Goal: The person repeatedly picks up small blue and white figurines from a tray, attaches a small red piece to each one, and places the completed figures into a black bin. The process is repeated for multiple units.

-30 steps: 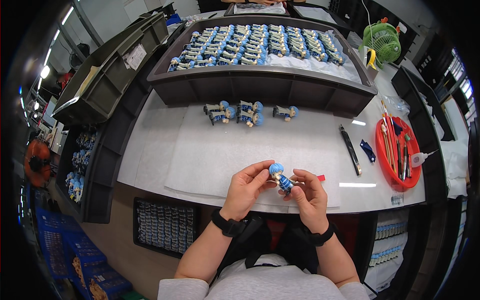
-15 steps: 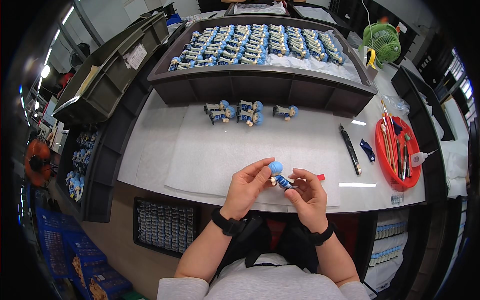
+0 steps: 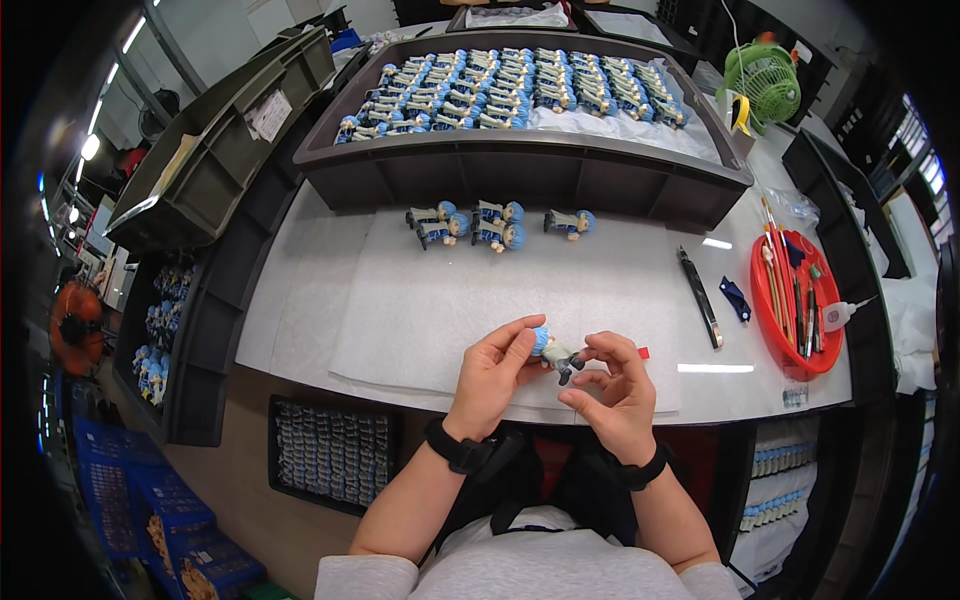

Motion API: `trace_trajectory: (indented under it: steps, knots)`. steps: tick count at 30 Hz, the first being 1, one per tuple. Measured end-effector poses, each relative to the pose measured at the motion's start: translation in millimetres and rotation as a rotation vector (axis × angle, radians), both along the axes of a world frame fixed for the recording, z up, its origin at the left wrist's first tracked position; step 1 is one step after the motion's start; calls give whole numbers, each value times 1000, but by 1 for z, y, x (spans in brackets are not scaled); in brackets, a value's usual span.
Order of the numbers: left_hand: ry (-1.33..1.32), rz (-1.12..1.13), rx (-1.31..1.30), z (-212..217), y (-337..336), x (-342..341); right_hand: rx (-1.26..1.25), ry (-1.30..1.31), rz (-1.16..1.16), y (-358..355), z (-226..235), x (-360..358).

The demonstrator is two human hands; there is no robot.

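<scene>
A small figurine (image 3: 556, 352) with light blue hair, a pale back and dark shoes is held over the white sheet at the table's near side. My left hand (image 3: 496, 372) pinches it by the head, between thumb and fingers. My right hand (image 3: 618, 385) is close to its shoes, with thumb and forefinger spread apart. Whether a right fingertip touches a leg, I cannot tell. Farther up the sheet lie several similar figurines (image 3: 494, 238), on their sides, heads to the right.
A large dark tray (image 3: 520, 160) of figurines in rows stands at the back. To the right are a black pen-like tool (image 3: 702, 300), a dark blue piece (image 3: 735, 300) and a red basket (image 3: 765, 345) of brushes. Crates (image 3: 200, 330) flank the left side.
The figurine has turned over, from its blue striped side to its pale back, with the shoes now showing. My right thumb and forefinger have moved apart. My left hand keeps the head pinched.
</scene>
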State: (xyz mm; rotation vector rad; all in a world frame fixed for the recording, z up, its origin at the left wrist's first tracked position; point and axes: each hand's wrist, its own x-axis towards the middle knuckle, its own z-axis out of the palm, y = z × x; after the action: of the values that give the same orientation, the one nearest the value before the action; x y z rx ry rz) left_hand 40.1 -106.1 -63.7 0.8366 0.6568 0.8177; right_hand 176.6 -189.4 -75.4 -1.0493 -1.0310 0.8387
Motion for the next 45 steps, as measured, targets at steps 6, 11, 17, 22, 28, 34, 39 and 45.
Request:
trace_trajectory:
  steps: [6,11,17,22,28,34,39,45]
  knots:
    - [50,-43,-23,-2,2,-3,-15,-23,8,0,0,0]
    - [48,-50,-27,-1,2,-3,-16,-41,21,0,1,1]
    - [30,-50,-44,-1,1,-2,-9,-50,5,-2,1,1]
    - [-37,-64,-6,-3,1,-7,-79,24,19,-4,2,-1]
    - [-128,-89,73,-5,3,-10,-99,97,40,-3,5,-3]
    - [-106,-122,187,-9,2,-4,-24,-248,-53,-5,9,8]
    - [-57,90,183,-8,-9,-5,7,-32,-14,-24,17,26]
    - [118,-30,175,-9,0,-10,-17,-170,-730,-141,15,157]
